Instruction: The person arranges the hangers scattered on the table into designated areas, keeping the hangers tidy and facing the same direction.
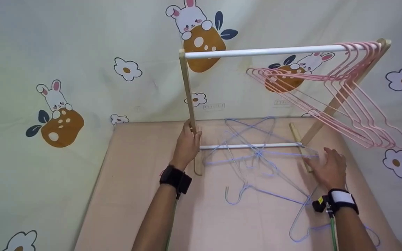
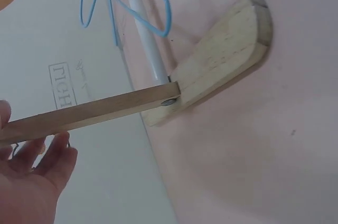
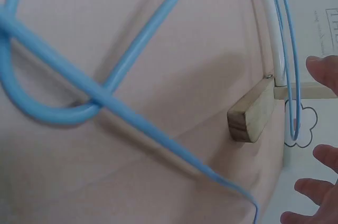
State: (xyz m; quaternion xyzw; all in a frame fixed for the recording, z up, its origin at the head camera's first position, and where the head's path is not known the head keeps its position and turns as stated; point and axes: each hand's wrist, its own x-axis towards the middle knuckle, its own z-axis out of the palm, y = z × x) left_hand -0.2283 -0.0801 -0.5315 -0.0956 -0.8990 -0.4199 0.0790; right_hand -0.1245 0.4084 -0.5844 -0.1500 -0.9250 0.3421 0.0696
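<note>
A small clothes rack with a white top rail (image 1: 263, 51) and wooden side posts stands on the surface. My left hand (image 1: 186, 146) grips the lower part of its left wooden post (image 2: 95, 110), thumb on one side and fingers on the other. Near the rack's right wooden foot (image 3: 253, 113), my right hand (image 1: 330, 169) is spread with nothing visible between its fingers; whether it touches the foot cannot be told. Blue hangers (image 1: 274, 197) lie tangled across the lower white bar (image 1: 281, 145) and in front of it. Pink hangers (image 1: 358, 90) hang bunched at the rail's right end.
The pink-beige table surface (image 1: 131, 195) extends left of the rack. Another blue hanger (image 1: 298, 223) lies at the front right, partly under the right forearm. Behind stands a pale cloth backdrop (image 1: 145, 31) printed with rabbits and flowers.
</note>
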